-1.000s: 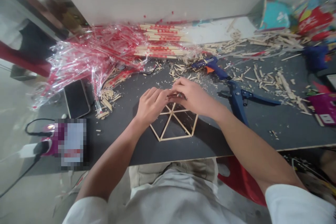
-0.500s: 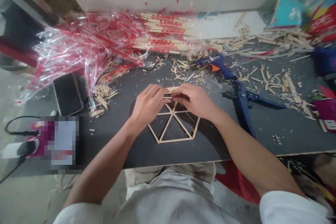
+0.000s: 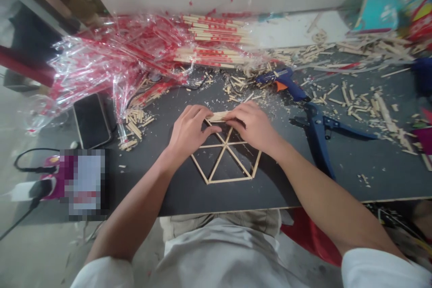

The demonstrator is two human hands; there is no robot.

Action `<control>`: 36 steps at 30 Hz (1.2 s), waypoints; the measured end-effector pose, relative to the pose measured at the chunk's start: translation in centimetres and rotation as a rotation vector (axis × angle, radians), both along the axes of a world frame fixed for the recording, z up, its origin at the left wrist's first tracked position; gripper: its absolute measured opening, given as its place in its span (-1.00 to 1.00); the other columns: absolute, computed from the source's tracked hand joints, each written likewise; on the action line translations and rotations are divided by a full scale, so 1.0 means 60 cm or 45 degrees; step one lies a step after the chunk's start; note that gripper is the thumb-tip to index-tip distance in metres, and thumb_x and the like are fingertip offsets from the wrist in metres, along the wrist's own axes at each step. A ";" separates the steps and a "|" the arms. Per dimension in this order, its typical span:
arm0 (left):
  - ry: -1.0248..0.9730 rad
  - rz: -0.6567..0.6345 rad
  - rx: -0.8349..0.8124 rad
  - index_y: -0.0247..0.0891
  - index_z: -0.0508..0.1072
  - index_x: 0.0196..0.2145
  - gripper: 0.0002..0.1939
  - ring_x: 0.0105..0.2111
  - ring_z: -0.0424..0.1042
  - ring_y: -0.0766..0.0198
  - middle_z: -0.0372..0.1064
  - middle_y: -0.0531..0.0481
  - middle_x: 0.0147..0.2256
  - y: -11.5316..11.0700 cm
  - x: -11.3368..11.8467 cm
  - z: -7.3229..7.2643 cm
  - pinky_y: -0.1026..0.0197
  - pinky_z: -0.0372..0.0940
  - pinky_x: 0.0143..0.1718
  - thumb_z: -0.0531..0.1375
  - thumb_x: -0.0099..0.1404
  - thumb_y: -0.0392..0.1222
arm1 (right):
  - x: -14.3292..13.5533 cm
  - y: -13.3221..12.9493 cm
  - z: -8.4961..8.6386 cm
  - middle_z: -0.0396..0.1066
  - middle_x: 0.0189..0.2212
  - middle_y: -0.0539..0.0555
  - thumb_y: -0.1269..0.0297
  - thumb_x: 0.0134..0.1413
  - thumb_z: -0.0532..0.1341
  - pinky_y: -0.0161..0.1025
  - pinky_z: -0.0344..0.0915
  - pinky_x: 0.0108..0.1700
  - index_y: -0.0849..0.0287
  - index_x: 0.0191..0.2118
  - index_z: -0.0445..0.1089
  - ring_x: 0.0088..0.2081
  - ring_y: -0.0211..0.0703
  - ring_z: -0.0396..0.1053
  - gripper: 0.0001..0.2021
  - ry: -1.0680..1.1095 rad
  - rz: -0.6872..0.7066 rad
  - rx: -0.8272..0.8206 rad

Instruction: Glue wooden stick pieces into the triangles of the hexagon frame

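Note:
A hexagonal frame of thin wooden sticks, with spokes meeting in its middle, lies flat on the dark table. Several short wooden sticks lie side by side along its far edge, between my hands. My left hand has its fingertips curled on the left end of these sticks, its thumb held lower over a spoke. At the right end, my right hand grips the sticks with bent fingers; its fingertips are partly hidden.
To the right lie a blue glue gun and blue-handled cutters. Chopsticks in red-printed wrappers and a heap of clear wrappers sit at the back. A phone and power plugs are left. Stick scraps are scattered about.
My left thumb has moved away from the sticks, and my hands are slightly farther apart. More of the short sticks shows between them. The view has shifted a little.

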State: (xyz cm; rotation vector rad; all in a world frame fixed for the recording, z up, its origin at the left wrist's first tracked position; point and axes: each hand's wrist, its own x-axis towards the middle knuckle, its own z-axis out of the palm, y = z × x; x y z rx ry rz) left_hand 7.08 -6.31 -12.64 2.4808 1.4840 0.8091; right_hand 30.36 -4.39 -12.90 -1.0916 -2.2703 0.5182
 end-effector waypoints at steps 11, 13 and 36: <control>-0.004 -0.043 0.053 -0.26 0.56 -0.14 -0.69 -0.09 0.50 0.08 0.57 -0.14 -0.12 -0.002 0.001 0.002 0.06 0.39 -0.03 0.34 0.40 0.07 | -0.008 -0.004 -0.004 0.51 -0.25 0.15 0.31 0.39 0.22 0.05 0.34 -0.02 0.09 -0.19 0.57 -0.11 0.08 0.38 -0.85 0.030 -0.062 0.053; -0.012 -0.045 0.057 -0.26 0.56 -0.15 -0.73 -0.09 0.50 0.07 0.57 -0.14 -0.12 -0.003 0.004 0.002 0.05 0.39 -0.02 0.33 0.42 0.02 | -0.009 -0.005 -0.004 0.50 -0.26 0.16 0.31 0.40 0.21 0.04 0.34 -0.04 0.11 -0.20 0.56 -0.13 0.07 0.38 -0.84 0.036 -0.060 0.066; 0.176 -0.099 0.227 -0.22 0.62 -0.18 -0.82 -0.15 0.53 0.13 0.63 -0.08 -0.13 0.003 0.023 0.001 0.09 0.36 -0.14 0.19 0.53 -0.22 | -0.021 -0.005 -0.002 0.57 -0.22 0.15 0.39 0.40 0.18 0.02 0.38 -0.07 0.11 -0.14 0.47 -0.13 0.06 0.42 -0.89 0.061 -0.060 0.086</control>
